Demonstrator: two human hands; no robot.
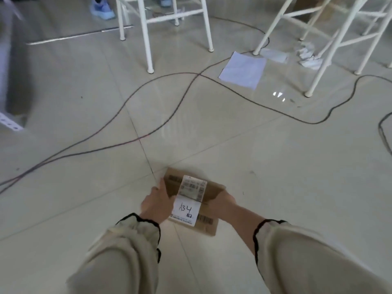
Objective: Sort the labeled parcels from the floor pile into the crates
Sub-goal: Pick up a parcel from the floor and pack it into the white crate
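Observation:
A small brown cardboard parcel (209,192) is held in front of me above the tiled floor. It carries a white shipping label with barcodes and a white slip handwritten "A34" (185,210). My left hand (158,203) grips the parcel's left edge. My right hand (222,201) holds its right side, partly tucked under the box. Both forearms wear beige sleeves with dark cuffs. No crates and no floor pile are in view.
Dark cables (161,128) snake across the floor ahead. White chair or table legs (148,39) stand at the back, more at the right (318,66). A white sheet (244,70) and crumpled paper (307,54) lie near them. Someone's blue shoe (101,9) shows far back.

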